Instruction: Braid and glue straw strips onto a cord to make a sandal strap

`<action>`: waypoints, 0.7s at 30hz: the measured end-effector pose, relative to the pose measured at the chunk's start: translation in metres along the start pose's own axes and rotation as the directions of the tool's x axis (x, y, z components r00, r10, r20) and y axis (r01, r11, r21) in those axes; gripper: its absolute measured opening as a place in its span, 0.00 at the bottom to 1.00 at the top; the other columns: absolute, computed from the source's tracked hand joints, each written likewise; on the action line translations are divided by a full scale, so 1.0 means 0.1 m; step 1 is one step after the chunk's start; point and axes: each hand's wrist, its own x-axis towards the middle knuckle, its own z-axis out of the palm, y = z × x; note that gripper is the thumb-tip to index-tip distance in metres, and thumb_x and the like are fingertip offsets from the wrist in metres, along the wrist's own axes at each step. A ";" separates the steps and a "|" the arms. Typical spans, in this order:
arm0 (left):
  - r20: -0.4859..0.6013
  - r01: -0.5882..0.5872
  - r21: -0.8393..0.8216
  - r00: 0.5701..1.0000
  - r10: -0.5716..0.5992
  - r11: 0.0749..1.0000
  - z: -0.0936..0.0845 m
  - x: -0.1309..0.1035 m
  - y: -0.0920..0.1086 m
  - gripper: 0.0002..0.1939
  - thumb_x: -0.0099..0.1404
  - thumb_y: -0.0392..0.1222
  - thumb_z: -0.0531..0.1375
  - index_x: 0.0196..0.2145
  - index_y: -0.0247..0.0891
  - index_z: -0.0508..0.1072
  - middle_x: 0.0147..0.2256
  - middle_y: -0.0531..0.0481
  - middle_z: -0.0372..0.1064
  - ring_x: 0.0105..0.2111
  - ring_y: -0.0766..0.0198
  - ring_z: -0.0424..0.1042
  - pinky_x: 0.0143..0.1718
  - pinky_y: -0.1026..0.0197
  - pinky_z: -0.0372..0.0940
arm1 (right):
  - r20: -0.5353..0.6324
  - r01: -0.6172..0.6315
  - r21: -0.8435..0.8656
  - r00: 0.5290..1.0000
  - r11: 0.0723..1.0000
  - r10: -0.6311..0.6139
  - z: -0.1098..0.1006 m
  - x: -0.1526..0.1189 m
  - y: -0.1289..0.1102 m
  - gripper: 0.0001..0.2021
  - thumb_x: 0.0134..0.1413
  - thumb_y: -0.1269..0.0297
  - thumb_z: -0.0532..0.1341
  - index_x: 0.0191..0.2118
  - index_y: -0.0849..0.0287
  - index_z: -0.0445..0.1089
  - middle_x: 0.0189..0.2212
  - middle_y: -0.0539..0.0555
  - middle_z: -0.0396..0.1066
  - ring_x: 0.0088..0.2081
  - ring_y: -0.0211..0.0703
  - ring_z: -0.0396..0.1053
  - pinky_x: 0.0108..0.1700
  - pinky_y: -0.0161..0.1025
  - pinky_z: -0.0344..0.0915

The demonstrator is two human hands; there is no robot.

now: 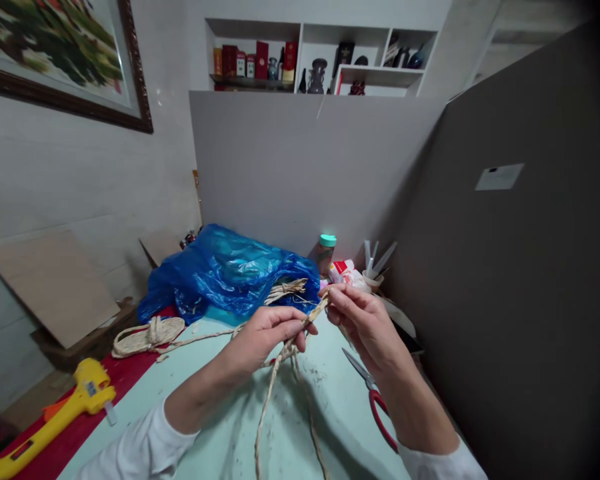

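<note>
A pale straw braid (316,312) runs between my two hands above the table. My left hand (277,331) pinches its lower part between thumb and fingers. Higher up and to the right, my right hand (354,313) closes on the braid's upper end, with its fingertips partly hiding it. Two twisted straw cords (264,417) hang below my left hand toward the table's near edge. Another cord stretches left to a woven straw sandal-shaped piece (150,335). Red-handled scissors (371,390) lie part open below my right hand.
A blue plastic bag (225,267) with a straw bundle (286,291) at its mouth lies behind my hands. A yellow glue gun (83,400) rests at left. A green-lidded jar (326,252) and a cup of glue sticks (373,277) stand behind. A dark panel (505,280) bounds the right.
</note>
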 end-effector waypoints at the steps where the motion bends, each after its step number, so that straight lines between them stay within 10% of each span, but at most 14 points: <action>1: -0.025 0.002 -0.021 1.000 -0.002 1.000 0.01 -0.02 -0.04 0.13 0.67 0.46 0.58 0.35 0.33 0.77 0.26 0.50 0.69 0.29 0.65 0.66 0.35 0.63 0.60 | 0.007 0.003 -0.026 1.000 1.000 -0.003 0.01 0.01 0.02 0.14 0.52 0.54 0.67 0.32 0.62 0.73 0.24 0.48 0.61 0.26 0.34 0.55 0.28 0.33 0.53; 8: -0.147 0.088 -0.225 0.981 -0.123 0.970 0.06 -0.10 -0.35 0.14 0.64 0.48 0.59 0.35 0.32 0.74 0.24 0.53 0.66 0.20 0.72 0.58 0.23 0.67 0.51 | 0.019 0.032 -0.227 0.999 0.973 -0.029 0.09 0.08 0.23 0.15 0.50 0.52 0.67 0.32 0.62 0.74 0.24 0.49 0.65 0.25 0.35 0.57 0.28 0.35 0.54; 21: -0.250 0.197 -0.334 0.924 -0.288 0.922 0.12 -0.20 -0.79 0.09 0.59 0.44 0.55 0.30 0.34 0.67 0.20 0.55 0.61 0.16 0.74 0.45 0.21 0.65 0.40 | 0.101 -0.277 -0.134 0.951 0.951 0.291 0.13 0.08 0.80 0.19 0.47 0.48 0.69 0.33 0.61 0.73 0.21 0.48 0.62 0.24 0.35 0.55 0.28 0.34 0.52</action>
